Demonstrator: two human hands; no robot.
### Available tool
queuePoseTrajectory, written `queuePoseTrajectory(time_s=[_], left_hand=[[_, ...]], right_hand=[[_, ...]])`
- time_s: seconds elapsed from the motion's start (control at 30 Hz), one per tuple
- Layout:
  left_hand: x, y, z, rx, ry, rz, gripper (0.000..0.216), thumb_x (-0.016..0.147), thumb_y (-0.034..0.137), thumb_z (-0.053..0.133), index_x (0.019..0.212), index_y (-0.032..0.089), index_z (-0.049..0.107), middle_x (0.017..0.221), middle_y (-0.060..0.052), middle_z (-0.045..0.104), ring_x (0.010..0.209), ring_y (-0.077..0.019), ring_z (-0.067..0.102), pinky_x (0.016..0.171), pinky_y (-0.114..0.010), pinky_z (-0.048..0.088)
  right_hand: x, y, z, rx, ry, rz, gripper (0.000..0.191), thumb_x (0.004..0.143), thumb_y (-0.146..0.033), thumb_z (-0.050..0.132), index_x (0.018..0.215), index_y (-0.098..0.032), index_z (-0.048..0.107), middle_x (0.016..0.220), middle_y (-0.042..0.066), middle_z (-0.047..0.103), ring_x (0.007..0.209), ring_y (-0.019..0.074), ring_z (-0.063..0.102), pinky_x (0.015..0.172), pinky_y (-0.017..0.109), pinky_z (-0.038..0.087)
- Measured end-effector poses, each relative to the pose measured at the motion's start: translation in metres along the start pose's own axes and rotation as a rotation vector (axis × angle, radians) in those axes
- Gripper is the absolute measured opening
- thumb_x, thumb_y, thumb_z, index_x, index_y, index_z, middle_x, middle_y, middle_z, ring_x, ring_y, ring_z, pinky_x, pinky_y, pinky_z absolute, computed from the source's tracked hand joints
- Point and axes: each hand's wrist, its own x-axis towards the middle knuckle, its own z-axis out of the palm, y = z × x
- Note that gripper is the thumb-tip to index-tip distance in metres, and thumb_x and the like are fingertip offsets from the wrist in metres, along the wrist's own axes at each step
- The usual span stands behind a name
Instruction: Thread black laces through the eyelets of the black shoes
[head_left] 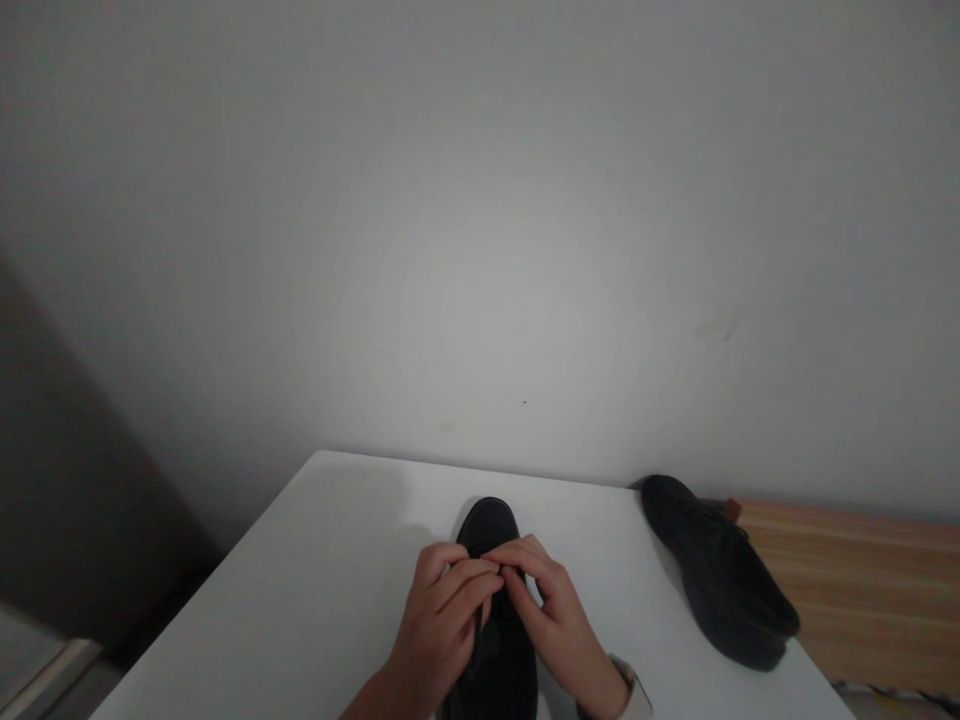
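Note:
A black shoe (491, 520) lies on the white table (330, 570) with its toe pointing away from me. My left hand (439, 625) and my right hand (559, 620) are both over its upper. Their fingertips meet above the lacing area and pinch something thin and dark there, probably a lace, too small to make out. The hands hide the middle of the shoe. A second black shoe (716, 570) lies apart at the table's right edge, toe toward the wall.
A plain white wall rises right behind the table. A wooden surface (862, 580) adjoins the table on the right, beyond the second shoe. The floor drops away in shadow at the left.

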Motion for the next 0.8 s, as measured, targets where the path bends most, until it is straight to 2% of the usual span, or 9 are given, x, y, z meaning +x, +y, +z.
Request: queuePoseTrajectory(time_s=[0.13, 0.27, 0.43, 0.6, 0.8], left_hand=[[0.001, 0.001, 0.001, 0.061, 0.103, 0.048, 0.015, 0.099, 0.013, 0.052, 0.099, 0.017, 0.066, 0.093, -0.005, 0.073, 0.088, -0.0199, 0.056, 0.083, -0.032, 0.045], [0.001, 0.0, 0.002, 0.054, 0.117, -0.012, 0.01, 0.097, 0.014, 0.056, 0.097, 0.017, 0.065, 0.087, -0.004, 0.069, 0.086, -0.0195, 0.055, 0.083, -0.032, 0.043], [-0.001, -0.002, 0.004, -0.025, 0.081, -0.111, 0.007, 0.092, 0.013, 0.064, 0.093, 0.019, 0.061, 0.082, -0.002, 0.066, 0.081, -0.0187, 0.056, 0.077, -0.031, 0.043], [-0.001, -0.002, 0.002, -0.104, 0.056, -0.198, 0.007, 0.092, 0.015, 0.066, 0.089, 0.019, 0.061, 0.08, -0.001, 0.064, 0.079, -0.0187, 0.056, 0.075, -0.031, 0.042], [0.001, -0.002, -0.002, -0.16, -0.052, -0.313, 0.007, 0.092, 0.018, 0.065, 0.086, 0.02, 0.061, 0.082, -0.001, 0.064, 0.082, -0.0203, 0.056, 0.077, -0.033, 0.041]], right_hand=[[0.0, 0.005, -0.004, 0.062, -0.041, 0.051, 0.017, 0.098, -0.026, 0.054, 0.101, -0.026, 0.071, 0.095, 0.004, 0.068, 0.095, 0.0205, 0.06, 0.086, 0.033, 0.046], [-0.001, 0.011, -0.003, 0.124, -0.016, 0.144, 0.014, 0.095, -0.033, 0.059, 0.094, -0.024, 0.07, 0.088, 0.003, 0.064, 0.087, 0.0196, 0.058, 0.08, 0.031, 0.044], [-0.002, 0.011, 0.004, 0.27, 0.101, 0.203, 0.02, 0.093, -0.042, 0.061, 0.09, -0.023, 0.065, 0.084, 0.001, 0.061, 0.082, 0.0183, 0.055, 0.075, 0.029, 0.042], [-0.002, 0.013, 0.005, 0.455, 0.237, 0.256, 0.024, 0.088, -0.044, 0.068, 0.086, -0.021, 0.066, 0.08, 0.0, 0.057, 0.078, 0.0157, 0.051, 0.072, 0.026, 0.04], [-0.001, 0.017, 0.01, 0.596, 0.374, 0.273, 0.026, 0.084, -0.042, 0.072, 0.097, -0.023, 0.062, 0.071, -0.005, 0.051, 0.068, 0.0121, 0.045, 0.066, 0.024, 0.037]])
